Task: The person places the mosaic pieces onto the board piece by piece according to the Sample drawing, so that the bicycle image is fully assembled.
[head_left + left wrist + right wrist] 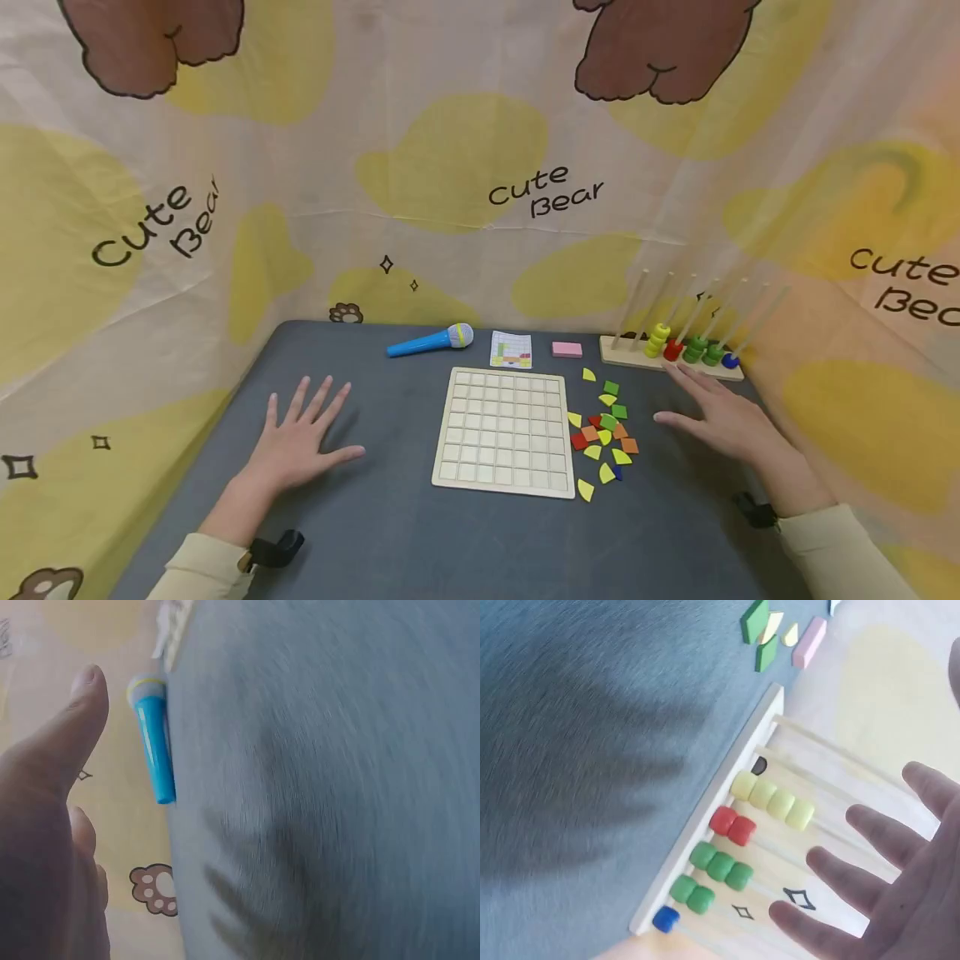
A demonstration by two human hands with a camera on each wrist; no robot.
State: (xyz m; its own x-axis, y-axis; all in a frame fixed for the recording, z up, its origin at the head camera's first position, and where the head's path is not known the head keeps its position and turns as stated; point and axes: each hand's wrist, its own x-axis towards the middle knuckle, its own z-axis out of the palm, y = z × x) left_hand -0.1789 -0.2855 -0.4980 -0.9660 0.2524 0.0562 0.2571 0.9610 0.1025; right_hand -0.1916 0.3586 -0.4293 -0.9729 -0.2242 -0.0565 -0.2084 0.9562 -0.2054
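My left hand (pixel 291 446) is held over the left of the table with fingers spread and nothing in it. Its thumb (pixel 84 712) shows in the left wrist view beside the blue toy microphone (pixel 154 746). Over on the right, my right hand (pixel 723 417) is also spread and holds nothing. Its fingertips overlap the front of the bead stacker (pixel 611 352) in the head view. Between the hands lies a wooden grid board (pixel 504 432) with bare squares. Along its right edge are scattered flat pieces, among them yellow quarter-rounds (pixel 622 457), green squares (pixel 611 388) and orange squares (pixel 629 446).
Behind the board lie a printed pattern card (pixel 511 350) and a pink block (pixel 567 350). The stacker's upright rods carry yellow beads (pixel 772 799), red beads (pixel 732 825), green beads (pixel 720 866) and a blue bead (pixel 666 919). A printed cloth (pixel 450 167) rises behind the dark table (pixel 420 542).
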